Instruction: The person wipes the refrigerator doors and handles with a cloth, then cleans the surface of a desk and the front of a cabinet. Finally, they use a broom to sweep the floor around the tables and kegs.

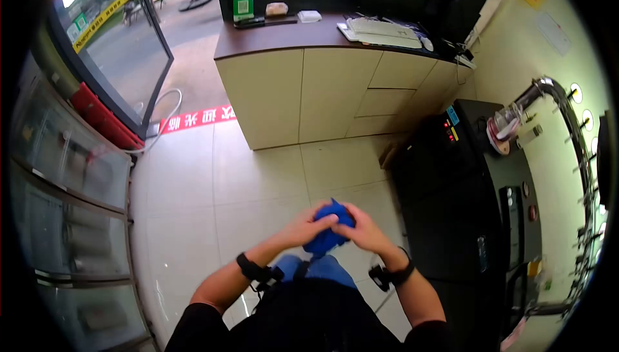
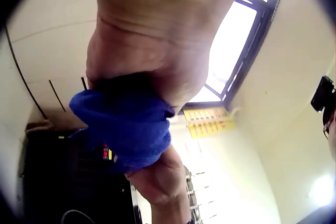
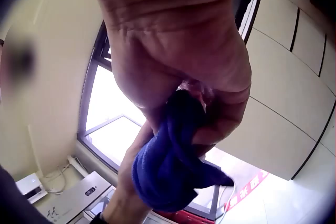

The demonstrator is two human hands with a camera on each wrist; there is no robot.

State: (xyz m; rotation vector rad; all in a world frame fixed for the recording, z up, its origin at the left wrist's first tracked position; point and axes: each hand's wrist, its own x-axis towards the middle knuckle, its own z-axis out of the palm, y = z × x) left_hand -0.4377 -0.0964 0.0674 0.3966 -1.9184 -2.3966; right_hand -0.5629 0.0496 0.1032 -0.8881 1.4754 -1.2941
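Observation:
A bunched blue cloth is held between both hands in front of the person's body. The left hand grips it from the left, its thumb laid over the top. From the other side the right hand holds the cloth with curled fingers. In the left wrist view the fuzzy cloth hangs in loose folds below the palm. The right wrist view shows the cloth coming out between thumb and fingers, one corner sticking out to the side.
A counter with a keyboard and monitor stands ahead. Glass-fronted cabinets line the left, near an open glass door. At right stands a black cabinet. A red floor strip marks the doorway, beside a white hose.

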